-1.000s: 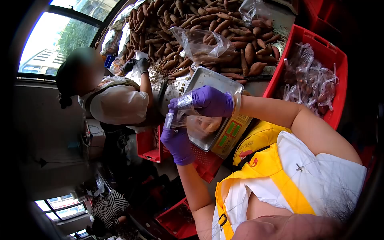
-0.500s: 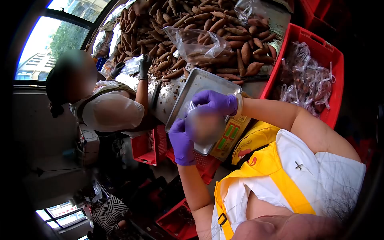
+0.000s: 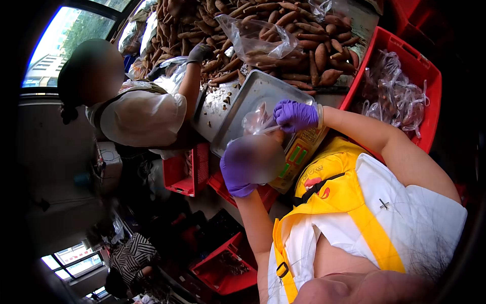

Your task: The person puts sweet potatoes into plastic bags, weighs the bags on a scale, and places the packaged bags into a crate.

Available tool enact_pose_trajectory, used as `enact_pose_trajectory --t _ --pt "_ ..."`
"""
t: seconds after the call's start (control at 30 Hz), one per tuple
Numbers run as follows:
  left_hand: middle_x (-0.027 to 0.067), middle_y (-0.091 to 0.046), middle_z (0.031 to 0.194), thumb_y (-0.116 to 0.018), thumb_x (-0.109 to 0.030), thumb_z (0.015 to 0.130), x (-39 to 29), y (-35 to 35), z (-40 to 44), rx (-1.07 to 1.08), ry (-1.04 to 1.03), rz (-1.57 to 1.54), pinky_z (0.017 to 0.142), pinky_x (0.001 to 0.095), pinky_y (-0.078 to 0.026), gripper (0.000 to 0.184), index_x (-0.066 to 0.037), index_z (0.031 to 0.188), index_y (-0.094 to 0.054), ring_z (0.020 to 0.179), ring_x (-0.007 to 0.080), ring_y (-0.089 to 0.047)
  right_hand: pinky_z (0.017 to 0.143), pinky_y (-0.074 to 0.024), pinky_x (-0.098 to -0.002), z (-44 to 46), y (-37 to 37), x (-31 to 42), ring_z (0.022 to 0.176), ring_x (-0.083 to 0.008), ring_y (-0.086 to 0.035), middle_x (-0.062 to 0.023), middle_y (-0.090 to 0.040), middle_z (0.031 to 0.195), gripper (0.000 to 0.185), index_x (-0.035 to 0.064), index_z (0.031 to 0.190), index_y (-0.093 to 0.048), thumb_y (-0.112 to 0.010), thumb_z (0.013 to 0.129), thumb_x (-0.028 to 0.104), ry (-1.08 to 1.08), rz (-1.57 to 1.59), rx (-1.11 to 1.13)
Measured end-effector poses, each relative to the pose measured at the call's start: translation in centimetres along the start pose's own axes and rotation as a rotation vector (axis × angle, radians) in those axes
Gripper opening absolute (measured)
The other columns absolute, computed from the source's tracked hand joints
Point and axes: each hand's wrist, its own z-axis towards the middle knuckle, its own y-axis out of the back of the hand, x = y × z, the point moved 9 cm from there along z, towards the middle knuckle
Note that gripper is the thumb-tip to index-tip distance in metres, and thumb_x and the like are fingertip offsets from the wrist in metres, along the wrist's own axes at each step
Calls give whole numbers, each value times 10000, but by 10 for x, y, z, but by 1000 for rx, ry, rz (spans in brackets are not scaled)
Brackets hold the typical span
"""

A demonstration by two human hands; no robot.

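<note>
A clear plastic bag (image 3: 257,120) with reddish-brown contents, probably sweet potatoes, sits over the metal tray (image 3: 234,112) of a scale (image 3: 302,148). My right hand (image 3: 295,115), in a purple glove, is closed on the bag's gathered plastic at its right side. Lower left, my left hand (image 3: 234,169), also gloved in purple, is curled at the near side of the bag. A blurred patch covers its fingers, but a strip of plastic stretches between the two hands. Green digits glow on the scale's display.
Loose sweet potatoes (image 3: 202,25) are heaped across the table, with an empty-looking plastic bag (image 3: 258,38) on top. A red crate (image 3: 349,93) of tied bags stands at right. Another person (image 3: 142,119) works at left; one gloved hand reaches to the heap. More red crates (image 3: 179,175) stand below.
My hands have moved apart: the right one shifted right and pulls the bag's plastic. More of the bag shows between them. The other person's gloved hand moved onto the heap.
</note>
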Motion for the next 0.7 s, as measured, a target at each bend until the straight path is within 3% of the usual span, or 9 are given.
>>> enact_pose_trajectory --t 0.07,0.17,0.23,0.27,0.37,0.43,0.47,0.6,0.7 --pt "105 -666 933 -512 -34 825 -19 14 10 -14 -190 298 773 378 -410 161 -35 921 -642 859 212 -555 734 -449 -416 -10 5 12 758 -339 -564 -129 -569 744 133 53 706 -580 -679 696 141 -64 74 -11" --pt "81 -629 1185 -457 32 786 10 112 50 -47 -8 -275 809 333 -423 445 -61 1191 -615 928 196 -560 743 -431 -436 -29 -9 35 755 -349 -552 -146 -565 735 182 55 709 -573 -710 697 174 -113 155 6" --pt "86 -543 1335 -483 -42 832 3 55 33 211 -155 6 867 315 -430 492 -69 1320 -533 990 213 -562 736 -441 -428 -11 -10 76 774 -356 -565 -166 -592 773 187 30 783 -621 -694 766 202 -159 352 -10" --pt "79 -560 1295 -478 -77 897 0 42 30 108 -198 65 826 300 -446 491 -79 1387 -446 917 180 -552 739 -464 -398 -2 -19 90 782 -319 -607 -156 -635 820 204 11 869 -646 -643 827 211 -310 548 136" --pt "70 -586 1225 -515 -155 957 -21 10 12 81 -351 698 786 277 -472 503 -68 1434 -383 898 133 -558 718 -496 -281 31 -48 73 798 -139 -630 -115 -690 880 310 64 1156 -658 -580 861 121 -426 1133 -156" --pt "67 -602 1180 -564 -171 933 -34 -50 -13 311 -624 1112 802 273 -484 509 -46 1406 -422 960 128 -575 724 -501 -259 56 -45 29 835 -109 -633 -105 -704 974 441 115 1271 -602 -605 832 70 -381 967 -277" --pt "67 -616 1148 -644 -170 876 -36 -6 8 72 -246 651 836 278 -480 507 -22 1341 -502 988 131 -581 757 -501 -263 64 -34 24 869 -113 -635 -89 -699 1034 468 131 1277 -601 -626 815 62 -395 874 -254" --pt "61 -634 1131 -670 -144 849 -23 -39 -7 221 -147 1081 821 264 -466 416 33 1216 -587 944 142 -591 889 -482 -295 83 -1 57 1009 -134 -621 -62 -681 1149 527 168 1231 -644 -755 723 84 -313 753 -283" --pt "71 -651 1094 -674 -129 839 -14 -27 -9 228 1 1109 815 277 -471 382 47 1172 -611 917 148 -596 844 -487 -351 93 -24 48 969 -248 -633 -104 -687 1070 320 133 1049 -733 -747 734 182 -219 902 -339"
